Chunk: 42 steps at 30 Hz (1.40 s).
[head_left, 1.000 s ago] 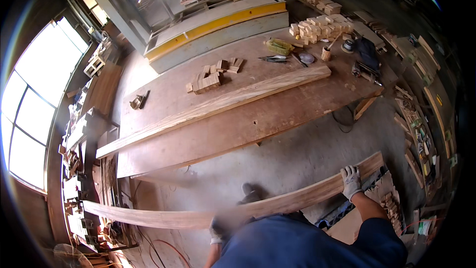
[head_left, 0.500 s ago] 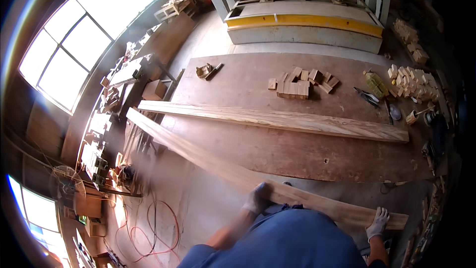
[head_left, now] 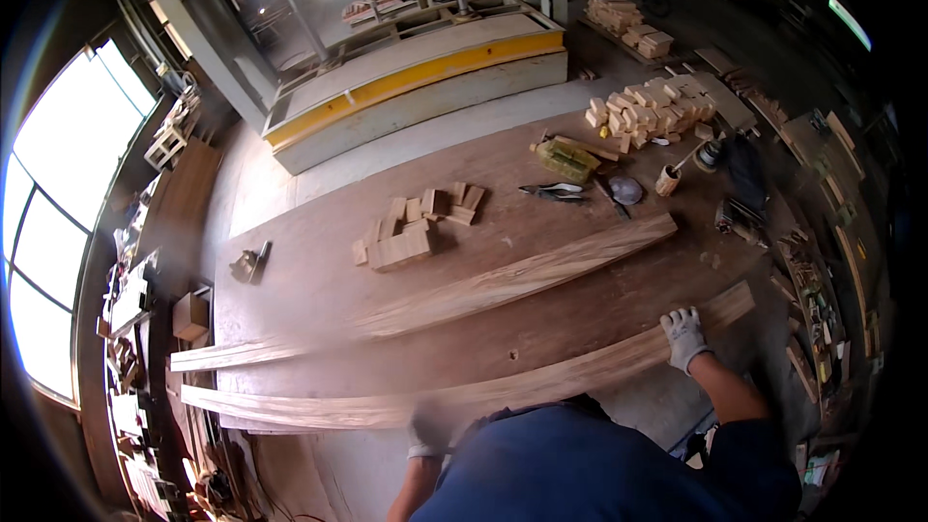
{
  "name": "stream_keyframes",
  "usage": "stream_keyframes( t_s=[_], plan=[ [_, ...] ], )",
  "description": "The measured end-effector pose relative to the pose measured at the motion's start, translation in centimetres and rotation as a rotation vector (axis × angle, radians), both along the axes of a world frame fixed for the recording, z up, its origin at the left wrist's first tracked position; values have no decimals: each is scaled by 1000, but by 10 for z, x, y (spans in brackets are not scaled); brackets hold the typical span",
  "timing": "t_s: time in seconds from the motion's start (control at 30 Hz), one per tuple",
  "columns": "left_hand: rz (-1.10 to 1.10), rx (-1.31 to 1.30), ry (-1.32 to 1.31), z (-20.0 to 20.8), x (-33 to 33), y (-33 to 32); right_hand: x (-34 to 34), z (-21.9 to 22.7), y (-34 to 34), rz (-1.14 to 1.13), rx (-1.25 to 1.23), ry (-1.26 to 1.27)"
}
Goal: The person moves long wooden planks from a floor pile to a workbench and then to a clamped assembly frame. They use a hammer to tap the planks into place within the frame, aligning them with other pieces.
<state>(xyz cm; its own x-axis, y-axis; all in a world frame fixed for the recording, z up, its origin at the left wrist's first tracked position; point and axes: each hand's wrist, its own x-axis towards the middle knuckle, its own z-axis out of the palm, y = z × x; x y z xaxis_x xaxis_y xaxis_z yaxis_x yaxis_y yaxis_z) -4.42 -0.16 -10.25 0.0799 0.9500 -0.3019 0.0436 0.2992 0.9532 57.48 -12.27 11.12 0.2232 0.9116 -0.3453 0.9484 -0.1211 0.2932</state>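
Note:
A long, pale wooden board [head_left: 570,368] crosses the near side of the table in front of my body. My right hand [head_left: 684,338], in a whitish work glove, grips it close to its right end, fingers lying over the top face. Farther left, my gloved left hand [head_left: 427,432] is at the board's near edge; it is blurred, but its fingers appear closed on the wood. A second long board [head_left: 503,282] with streaked grain lies beyond, on the brown tabletop [head_left: 319,275]. The two boards are apart.
Small wood blocks [head_left: 404,246] sit past the far board, and a hand plane [head_left: 248,263] stands at left. Toward the right are pliers [head_left: 556,192], a yellowish bottle [head_left: 565,160], a brush [head_left: 674,177] and stacked blocks [head_left: 643,114]. A yellow-edged press [head_left: 416,63] stands behind.
The held board has swung from a slant over the floor onto the table's near side, both hands moving with it. My view has turned right. The far board lies still on the table.

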Motion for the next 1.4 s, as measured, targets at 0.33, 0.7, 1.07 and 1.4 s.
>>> stream_keyframes(
  t_s=[0.33,0.7,1.07,1.4],
  plan=[
    [278,-854,-676,146,31,54,-24,22,92,212,-36,94],
    [37,-710,-294,88,125,-13,-42,-10,99,295,159,274],
    [-215,378,978,180,198,20,-7,-29,61,154,292,408],
    [-484,551,1060,123,216,37,-37,-19,58,12,265,335]
  ],
)
